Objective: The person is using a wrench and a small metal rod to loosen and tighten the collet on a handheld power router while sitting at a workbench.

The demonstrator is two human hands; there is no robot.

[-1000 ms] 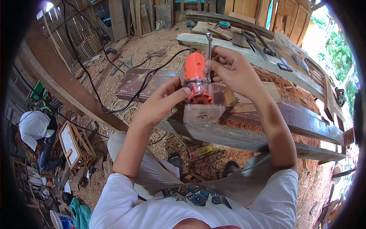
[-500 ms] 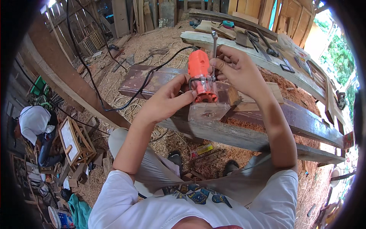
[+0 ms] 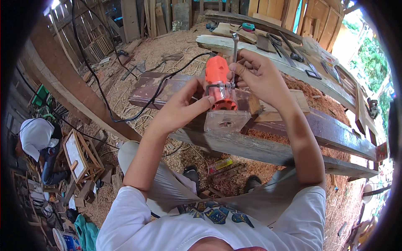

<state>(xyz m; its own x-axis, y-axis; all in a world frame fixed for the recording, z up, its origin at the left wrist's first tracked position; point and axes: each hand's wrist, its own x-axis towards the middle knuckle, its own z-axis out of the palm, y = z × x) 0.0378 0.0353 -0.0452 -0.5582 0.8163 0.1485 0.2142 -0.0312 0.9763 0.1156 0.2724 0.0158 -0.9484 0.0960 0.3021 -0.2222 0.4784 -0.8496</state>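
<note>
An orange trim router (image 3: 216,70) with a clear plastic base (image 3: 226,121) rests upright on the wooden beams in front of me. My left hand (image 3: 184,104) is closed around the left side of its clear housing, thumb pressed on the front. A dark bent rod (image 3: 212,86) crosses the housing just above that thumb. On the router's other side, my right hand (image 3: 255,75) grips a silver wrench (image 3: 235,46). The wrench stands nearly vertical, its lower end by the clamp bolt (image 3: 231,85). My right fingers partly hide its shaft.
A black power cord (image 3: 161,85) loops left from the router. Hand tools, including a hammer (image 3: 293,50), and a phone (image 3: 313,74) lie on planks at the far right. Wood shavings cover the floor. Another person (image 3: 37,140) works at left beside a wooden frame (image 3: 79,157).
The whole view has shifted very slightly. Both hands keep their hold, with the router and wrench in nearly the same place.
</note>
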